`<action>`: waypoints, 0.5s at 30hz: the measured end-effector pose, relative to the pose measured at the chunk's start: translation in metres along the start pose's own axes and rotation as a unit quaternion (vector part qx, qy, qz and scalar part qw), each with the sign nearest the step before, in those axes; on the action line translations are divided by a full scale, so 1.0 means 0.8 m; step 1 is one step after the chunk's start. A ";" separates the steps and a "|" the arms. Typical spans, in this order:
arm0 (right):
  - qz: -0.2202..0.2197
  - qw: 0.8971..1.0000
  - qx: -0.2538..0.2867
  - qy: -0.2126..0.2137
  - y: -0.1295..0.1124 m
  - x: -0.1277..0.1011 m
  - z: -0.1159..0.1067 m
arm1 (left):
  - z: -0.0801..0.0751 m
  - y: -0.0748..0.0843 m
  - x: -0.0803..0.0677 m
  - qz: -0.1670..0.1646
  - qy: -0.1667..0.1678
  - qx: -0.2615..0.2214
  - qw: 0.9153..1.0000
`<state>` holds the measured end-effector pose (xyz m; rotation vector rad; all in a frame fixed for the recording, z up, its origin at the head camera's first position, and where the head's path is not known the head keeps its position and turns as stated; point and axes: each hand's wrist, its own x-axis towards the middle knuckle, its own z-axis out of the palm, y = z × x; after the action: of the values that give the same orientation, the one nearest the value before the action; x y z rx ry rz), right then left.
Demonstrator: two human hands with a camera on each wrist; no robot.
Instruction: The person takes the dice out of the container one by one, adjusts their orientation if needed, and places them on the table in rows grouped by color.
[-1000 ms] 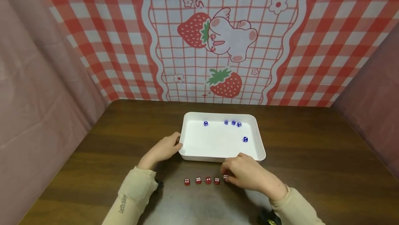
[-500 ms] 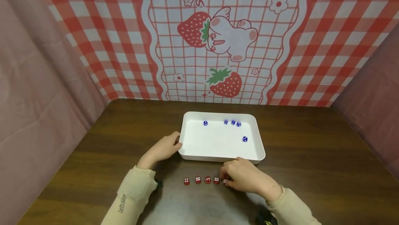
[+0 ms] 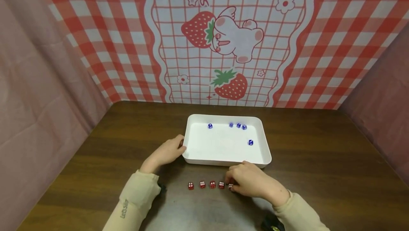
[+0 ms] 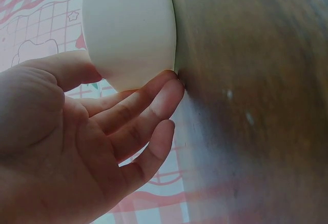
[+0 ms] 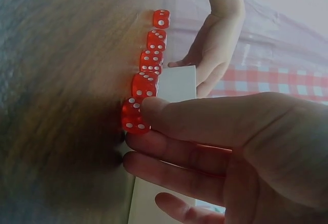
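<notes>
Red dice with white pips stand in a row on the table in front of a shallow white tray (image 3: 217, 147). At the row's right end my right hand (image 3: 254, 182) pinches the last red die (image 5: 132, 117); thumb and a finger are on it, while the other fingers extend beside it in the right wrist view. That die stands close beside its neighbour (image 5: 145, 84). My left hand (image 3: 166, 152) holds the tray's left end, thumb at the rim and fingers against the outer wall (image 4: 130, 34). Several blue dice (image 3: 238, 125) lie scattered inside the tray.
The brown wooden table (image 3: 319, 160) reaches back to a red-and-white checked cloth (image 3: 127, 46) with strawberry prints. Pink curtains (image 3: 38, 64) hang at both sides. A dark wrist strap (image 3: 272, 222) shows below the right sleeve.
My right hand has drawn the end red die a little toward me, into line with the others, and then stayed there. The left hand has kept its place at the tray.
</notes>
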<state>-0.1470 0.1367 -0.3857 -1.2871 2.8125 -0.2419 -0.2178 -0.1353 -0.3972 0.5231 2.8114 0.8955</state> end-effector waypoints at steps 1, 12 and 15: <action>0.000 1.000 0.000 0.000 0.000 0.000 0.000 | 0.000 0.000 0.000 0.000 0.001 0.001 1.000; -0.002 0.999 -0.004 0.046 0.007 -0.003 -0.011 | -0.001 0.002 -0.003 -0.002 0.000 0.004 1.000; 0.004 0.998 -0.003 0.069 0.015 -0.004 -0.017 | 0.000 0.004 -0.001 -0.001 0.001 0.004 1.000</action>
<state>-0.1550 0.1487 -0.3741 -1.3095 2.9336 -0.3344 -0.2159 -0.1333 -0.3958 0.5208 2.8187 0.8841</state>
